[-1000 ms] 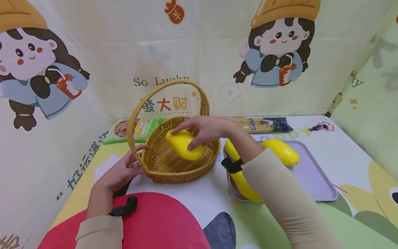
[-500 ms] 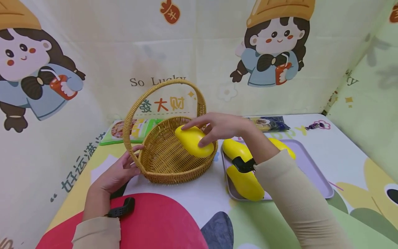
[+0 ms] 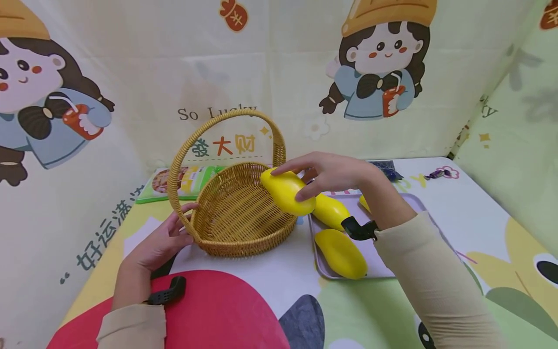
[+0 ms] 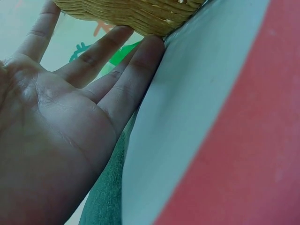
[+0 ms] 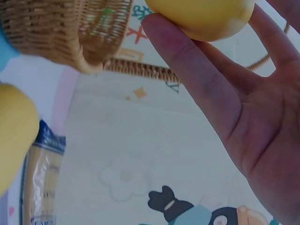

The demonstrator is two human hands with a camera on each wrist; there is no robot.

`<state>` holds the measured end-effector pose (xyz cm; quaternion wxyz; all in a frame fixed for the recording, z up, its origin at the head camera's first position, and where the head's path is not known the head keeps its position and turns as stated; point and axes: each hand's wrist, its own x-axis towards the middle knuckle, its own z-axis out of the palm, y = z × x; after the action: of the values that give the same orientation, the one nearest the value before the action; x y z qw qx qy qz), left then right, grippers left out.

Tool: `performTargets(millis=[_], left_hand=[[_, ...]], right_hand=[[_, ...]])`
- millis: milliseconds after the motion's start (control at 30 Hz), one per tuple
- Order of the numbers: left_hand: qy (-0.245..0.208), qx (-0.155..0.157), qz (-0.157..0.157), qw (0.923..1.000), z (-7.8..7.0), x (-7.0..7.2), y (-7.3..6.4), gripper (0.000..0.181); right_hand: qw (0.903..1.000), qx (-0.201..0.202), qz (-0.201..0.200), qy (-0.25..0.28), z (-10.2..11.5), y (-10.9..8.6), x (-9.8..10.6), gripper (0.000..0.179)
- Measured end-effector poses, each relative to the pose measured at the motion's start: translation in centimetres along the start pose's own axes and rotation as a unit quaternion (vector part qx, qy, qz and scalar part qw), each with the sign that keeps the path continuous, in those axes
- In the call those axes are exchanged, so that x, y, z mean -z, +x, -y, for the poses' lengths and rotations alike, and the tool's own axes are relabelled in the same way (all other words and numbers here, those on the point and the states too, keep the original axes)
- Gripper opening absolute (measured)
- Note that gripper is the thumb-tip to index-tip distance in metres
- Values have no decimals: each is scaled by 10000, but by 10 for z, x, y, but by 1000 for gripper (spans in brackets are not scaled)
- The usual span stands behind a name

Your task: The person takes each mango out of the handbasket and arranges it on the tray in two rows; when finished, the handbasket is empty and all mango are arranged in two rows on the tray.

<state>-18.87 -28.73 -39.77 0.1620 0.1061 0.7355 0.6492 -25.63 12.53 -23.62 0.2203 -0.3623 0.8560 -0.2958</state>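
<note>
My right hand (image 3: 337, 174) pinches a yellow mango (image 3: 285, 191) between thumb and fingers, held up at the right rim of a wicker basket (image 3: 244, 248). In the right wrist view the mango (image 5: 206, 18) sits at the fingertips, and the palm faces the camera. The basket has a tall arched handle and its floor shows bare. My left hand (image 3: 159, 242) touches the basket's left side near the handle's base. The left wrist view shows that hand (image 4: 70, 112) with extended fingers, fingertips at the woven wall (image 4: 131, 14).
Right of the basket lies a lilac tray (image 3: 379, 269) with a mango (image 3: 342, 254) in front, another mango (image 3: 329, 211) behind it and a third partly hidden by my forearm. Along the back lie a green food packet (image 3: 183, 182), a dark-ended noodle pack (image 3: 385, 169) and a wrapped candy (image 3: 438, 173).
My right hand has carried the mango rightward from over the basket's middle to its right rim, toward the tray. The left hand stays at the basket's left side.
</note>
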Motion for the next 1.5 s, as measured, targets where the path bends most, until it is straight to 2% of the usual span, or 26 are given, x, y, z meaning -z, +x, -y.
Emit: performTargets(millis=[267, 500, 700, 967, 1500], left_hand=[[85, -7, -24, 10000, -1, 1, 0, 73], [86, -18, -1, 10000, 1, 1, 1, 73], [54, -2, -5, 10000, 1, 0, 0, 74], [-53, 8, -17, 10000, 0, 0, 0, 74], [-49, 60, -75, 9999, 1, -1, 1, 73]], right_hand=[[9999, 84, -29, -76, -9, -18, 1, 62], [10000, -12, -75, 53, -16, -39, 5, 62], [9995, -217, -187, 95, -19, -58, 10, 61], [9980, -484, -353, -204, -24, -81, 11, 58], [9940, -887, -566, -282, -52, -129, 7, 56]])
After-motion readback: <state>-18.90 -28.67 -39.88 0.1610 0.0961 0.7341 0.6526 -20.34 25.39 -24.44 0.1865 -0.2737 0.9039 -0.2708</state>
